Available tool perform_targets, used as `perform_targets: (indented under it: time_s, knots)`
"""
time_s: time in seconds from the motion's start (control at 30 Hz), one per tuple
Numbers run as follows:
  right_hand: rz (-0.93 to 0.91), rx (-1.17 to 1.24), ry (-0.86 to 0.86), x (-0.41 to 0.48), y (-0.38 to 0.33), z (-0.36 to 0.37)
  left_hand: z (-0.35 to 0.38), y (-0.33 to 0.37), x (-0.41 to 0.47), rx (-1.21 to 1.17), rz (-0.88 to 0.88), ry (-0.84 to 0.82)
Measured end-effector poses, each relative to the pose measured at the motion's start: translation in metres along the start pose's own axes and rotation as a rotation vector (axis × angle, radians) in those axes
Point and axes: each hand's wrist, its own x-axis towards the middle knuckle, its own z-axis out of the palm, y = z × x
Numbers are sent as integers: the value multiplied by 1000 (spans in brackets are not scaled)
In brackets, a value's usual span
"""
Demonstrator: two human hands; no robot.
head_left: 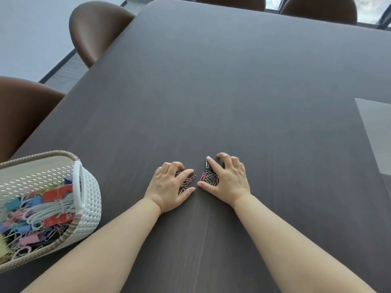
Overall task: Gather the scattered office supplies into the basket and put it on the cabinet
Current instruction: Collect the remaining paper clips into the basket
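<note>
left hand (pixel 169 185) and right hand (pixel 227 178) side by side, each cupped flat over its own pile of paper clips (pixel 208 176); nothing lifted; basket (pixel 91 187) sits well left, nearer the left hand

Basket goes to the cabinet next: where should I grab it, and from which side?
Grip the white basket by its white loop handle from above; the handle stands clear on the rim nearest the left hand, and an upright lift probably keeps the loose clips inside.
</note>
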Motion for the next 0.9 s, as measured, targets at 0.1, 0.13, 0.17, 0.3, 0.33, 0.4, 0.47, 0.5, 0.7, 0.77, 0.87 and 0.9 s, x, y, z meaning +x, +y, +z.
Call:
perform_targets:
  time_s: [0.1, 0.13, 0.17, 0.3, 0.33, 0.4, 0.47, 0.5, 0.7, 0.77, 0.87, 0.9]
  knots:
    - [-94, 31, 179, 3, 0, 9, 1, -1, 0, -44, 40, 59]
    - [-121, 26, 259, 2, 1, 13, 1, -1, 0, -56, 51, 59]
    - [-137, 14, 314, 1, 1, 16, 1, 0, 0, -62, 59, 62]
    - [-156, 0, 363, 0, -2, 21, 0, 2, -2, -43, 72, 110]
    - [-159, -10, 384, -1, -2, 23, -1, 3, -3, -33, 68, 121]
    - [-156, -13, 405, -1, -3, 26, -2, 5, -3, -17, 58, 135]
    - [-151, -27, 425, 0, -4, 25, -1, 6, -4, -10, 48, 145]
    - [-140, -53, 436, -1, -5, 25, -1, 6, -5, -6, 45, 146]
    - [-1, -258, 366, -7, -19, 20, -1, 8, -6, 56, -12, 209]
    - [28, -229, 264, -17, -26, 17, -3, 13, -12, 60, -82, 206]
    - [22, -237, 169, -44, -38, 6, -7, 22, -29, 48, -157, 171]
    - [62, -183, 93, -51, -40, 3, -10, 25, -38, 23, -171, 154]
